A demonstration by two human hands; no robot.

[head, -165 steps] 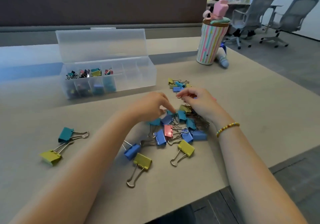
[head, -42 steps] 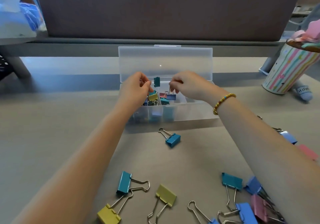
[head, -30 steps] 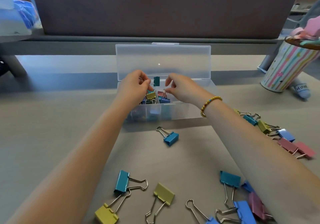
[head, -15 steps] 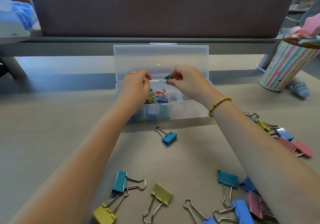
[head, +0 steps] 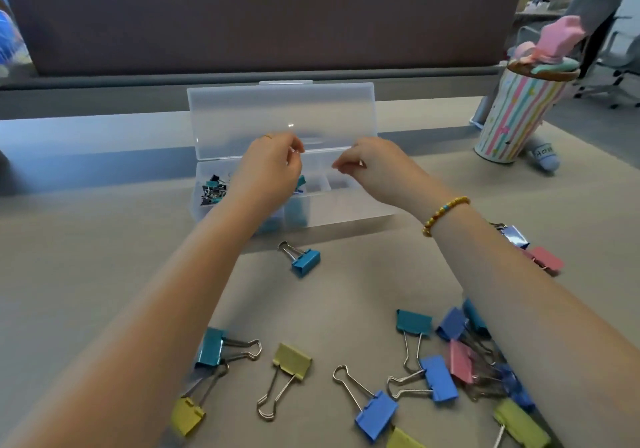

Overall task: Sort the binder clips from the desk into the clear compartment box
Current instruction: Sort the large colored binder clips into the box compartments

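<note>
Both hands hang over the open clear box (head: 346,210), the natural spot for dropping clips into its compartments. The left hand (head: 268,170) has its fingers (head: 294,149) curled in with thumb and forefinger pinched together; something small and shiny may sit in that pinch, but I cannot tell whether it is a clip. The right hand (head: 374,167) is also loosely curled, thumb near forefinger, and nothing shows between them.

Directly beneath the left fingers lie the sorted clips: a dark heap of small clips (head: 213,189) in the compartment to their left, and a teal clip (head: 300,181) peeking out just under the palm. The compartments below the right fingers look bare.

The unsorted clips lie on the table (head: 86,274), well back from both sets of fingers toward the person: a lone blue clip (head: 306,262) just outside the box's front wall, a yellow clip (head: 292,359) further back, and a pink clip (head: 547,260) off past the right wrist. By my judgement most of the sorting remains.
</note>
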